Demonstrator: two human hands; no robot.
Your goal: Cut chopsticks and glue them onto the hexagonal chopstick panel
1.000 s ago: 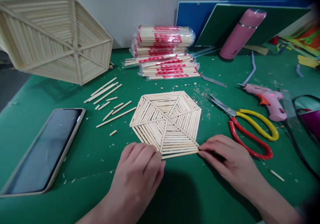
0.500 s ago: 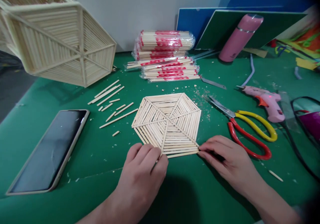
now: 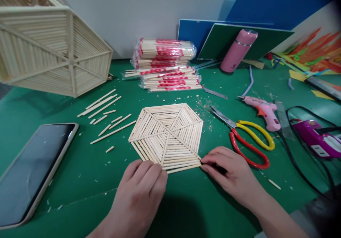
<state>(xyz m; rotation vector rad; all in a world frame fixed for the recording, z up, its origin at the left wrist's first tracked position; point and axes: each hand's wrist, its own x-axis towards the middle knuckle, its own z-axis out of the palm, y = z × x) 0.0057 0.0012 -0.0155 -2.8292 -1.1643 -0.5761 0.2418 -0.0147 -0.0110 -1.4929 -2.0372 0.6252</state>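
A flat hexagon panel [image 3: 166, 133] built of pale wooden sticks lies on the green mat [image 3: 80, 167]. My left hand [image 3: 142, 192] rests at its near left corner, fingers curled together and pressing the end of the loose nearest stick [image 3: 183, 167]. My right hand [image 3: 229, 170] sits at the near right corner, fingertips pinched against the other end of that stick. Both hands lie low on the mat.
Loose cut sticks [image 3: 105, 115] lie left of the panel, a phone [image 3: 29, 170] further left. A large stick-built hexagonal frame [image 3: 50, 46] stands at back left. Wrapped chopstick packs [image 3: 166, 66], pink bottle [image 3: 238, 50], red-yellow scissors [image 3: 246, 138], pink glue gun [image 3: 262, 110] and cables surround.
The view has shifted, so everything sits a little further left in frame. Both hands stay at the panel's near edge, still pressing the same stick.
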